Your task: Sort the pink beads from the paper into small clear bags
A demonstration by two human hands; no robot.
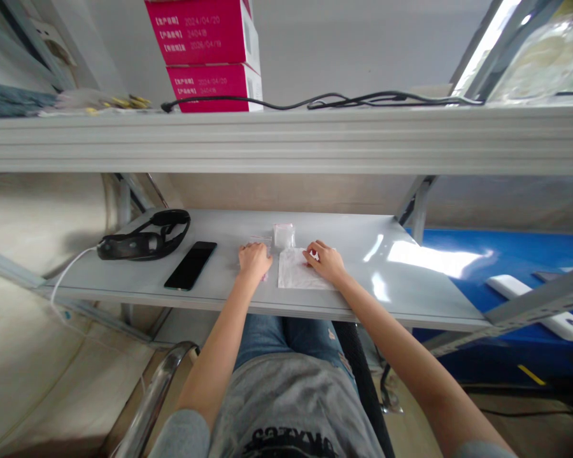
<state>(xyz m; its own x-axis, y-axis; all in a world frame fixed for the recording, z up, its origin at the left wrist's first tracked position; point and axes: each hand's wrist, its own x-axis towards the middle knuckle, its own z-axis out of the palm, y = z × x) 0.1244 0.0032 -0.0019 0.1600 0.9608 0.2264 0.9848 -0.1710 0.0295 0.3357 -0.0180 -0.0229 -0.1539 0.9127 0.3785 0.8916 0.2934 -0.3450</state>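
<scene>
My left hand (254, 262) rests on the grey shelf top (377, 286), its fingers over a small clear plastic bag (260, 241) with red marks. Whether it grips that bag is hidden. My right hand (325, 263) lies on the edge of a flat white packet (298, 270), with a small red-and-white item (314, 256) showing under its fingers. Between my hands and farther back stands a small clear bag (283, 235) holding something white. Nothing shows in either hand above the shelf.
A black smartphone (190, 265) and a black head strap device (146, 238) with a white cable lie left of my hands. A grey shelf beam (286, 141) runs overhead, carrying red boxes (205, 38) and a black cable (315, 100). A blue surface (458, 248) lies right.
</scene>
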